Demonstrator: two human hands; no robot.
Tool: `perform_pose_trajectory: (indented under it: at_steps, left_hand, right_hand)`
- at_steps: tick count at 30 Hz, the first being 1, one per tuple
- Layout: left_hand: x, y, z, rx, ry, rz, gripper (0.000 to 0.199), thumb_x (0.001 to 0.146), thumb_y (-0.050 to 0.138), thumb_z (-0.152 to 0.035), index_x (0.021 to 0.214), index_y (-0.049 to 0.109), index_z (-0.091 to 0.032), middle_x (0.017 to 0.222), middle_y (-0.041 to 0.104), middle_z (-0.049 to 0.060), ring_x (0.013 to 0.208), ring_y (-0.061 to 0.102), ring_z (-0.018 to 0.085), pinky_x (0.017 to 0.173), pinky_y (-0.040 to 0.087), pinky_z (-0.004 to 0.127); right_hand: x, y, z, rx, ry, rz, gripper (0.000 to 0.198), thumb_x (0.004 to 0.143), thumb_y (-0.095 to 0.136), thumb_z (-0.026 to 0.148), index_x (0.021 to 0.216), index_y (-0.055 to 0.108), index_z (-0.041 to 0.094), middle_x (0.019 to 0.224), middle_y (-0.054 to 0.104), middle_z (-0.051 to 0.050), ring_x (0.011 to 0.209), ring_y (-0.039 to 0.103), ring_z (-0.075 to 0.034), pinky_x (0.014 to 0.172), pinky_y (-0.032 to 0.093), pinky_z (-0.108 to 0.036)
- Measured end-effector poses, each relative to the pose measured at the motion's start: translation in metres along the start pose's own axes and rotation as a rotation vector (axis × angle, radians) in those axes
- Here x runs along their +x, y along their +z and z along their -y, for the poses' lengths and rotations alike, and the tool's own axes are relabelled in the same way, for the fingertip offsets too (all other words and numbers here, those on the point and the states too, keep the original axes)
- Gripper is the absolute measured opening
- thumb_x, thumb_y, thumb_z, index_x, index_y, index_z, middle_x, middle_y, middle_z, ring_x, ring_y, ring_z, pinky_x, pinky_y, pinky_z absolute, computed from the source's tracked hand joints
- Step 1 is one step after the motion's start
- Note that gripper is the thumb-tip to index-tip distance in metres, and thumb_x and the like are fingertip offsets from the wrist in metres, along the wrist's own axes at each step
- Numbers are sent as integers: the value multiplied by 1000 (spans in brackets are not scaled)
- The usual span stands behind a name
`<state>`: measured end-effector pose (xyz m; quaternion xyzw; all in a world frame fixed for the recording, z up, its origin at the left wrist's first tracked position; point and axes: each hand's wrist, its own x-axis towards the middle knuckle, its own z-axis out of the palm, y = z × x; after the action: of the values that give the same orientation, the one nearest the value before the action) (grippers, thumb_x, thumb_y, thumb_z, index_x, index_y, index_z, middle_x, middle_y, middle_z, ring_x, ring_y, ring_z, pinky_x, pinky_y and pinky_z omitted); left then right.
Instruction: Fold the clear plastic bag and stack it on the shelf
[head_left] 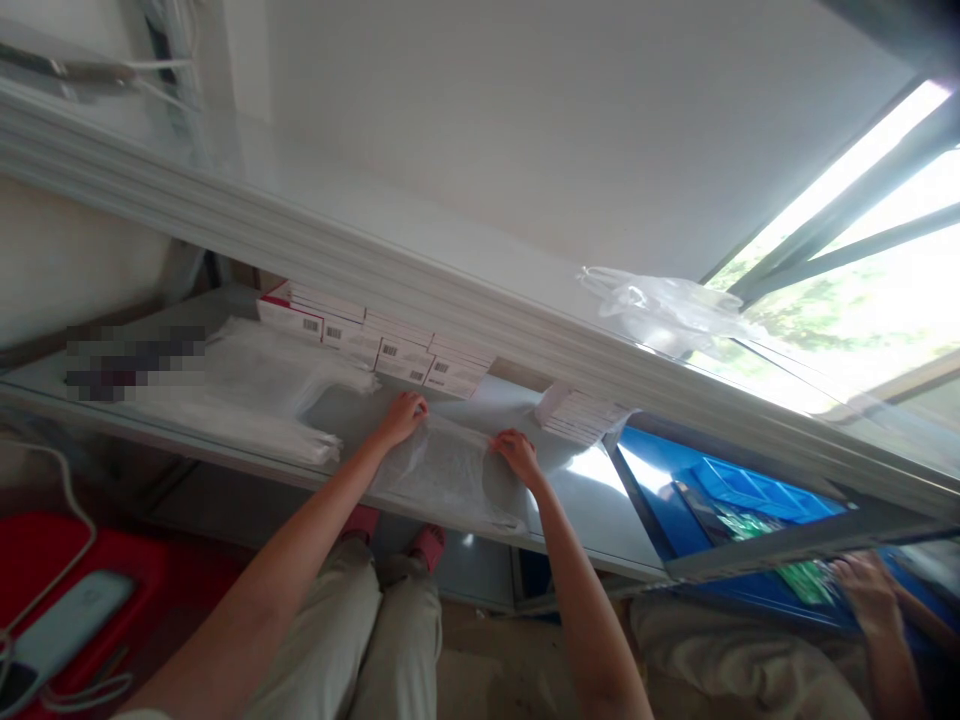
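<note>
A: While both arms reach over the pale grey table [577, 490], what do the 2 hands hold?

B: Nothing gripped. The left hand [403, 416] and right hand [516, 455] lie flat, fingers spread, on a thin translucent white plastic bag [450, 475].

A: Beyond it?

B: White barcoded cartons [390, 355] stacked against the shelf.

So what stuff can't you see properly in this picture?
- Head view: the print on the boxes is too small to read.
- Head view: a patch on the shelf is blurred out.
- Head view: the co-worker's hand and the green parts are partly behind a frame bar and blurred.
- Head view: what is inside the bag under the left hand and right hand can't be told.
</note>
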<state>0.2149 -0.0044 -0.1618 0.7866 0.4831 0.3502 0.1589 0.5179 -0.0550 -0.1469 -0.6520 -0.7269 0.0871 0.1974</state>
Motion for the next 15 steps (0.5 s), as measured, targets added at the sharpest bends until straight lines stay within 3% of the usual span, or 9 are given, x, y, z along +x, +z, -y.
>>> perform_pose_trajectory:
  at_steps: [7,12,15]
  left_hand:
    - [0,1,2,-45,12,-22,5,83,58,-14,83,58,-18,91,62,4,95,55,20,90,41,35]
    - [-2,3,0,-33,-49,-46,41,80,60,-10,119,49,-18,97,61,4,95,55,20,89,42,36]
    - [-4,2,-3,-24,-24,-52,44,82,56,-9,124,46,-18,99,60,5,98,54,20,92,41,37]
  right_hand:
    - [-8,1,-10,55,87,-90,32,83,46,49,89,68,26,96,69,-4,97,60,-25,89,38,-42]
    - [-15,4,-15,107,129,-186,19,79,51,48,83,68,41,93,71,-5,95,62,-31,85,42,-49]
    - [-18,5,-13,146,107,-238,14,77,53,45,79,66,49,90,71,-5,95,62,-32,83,43,-52]
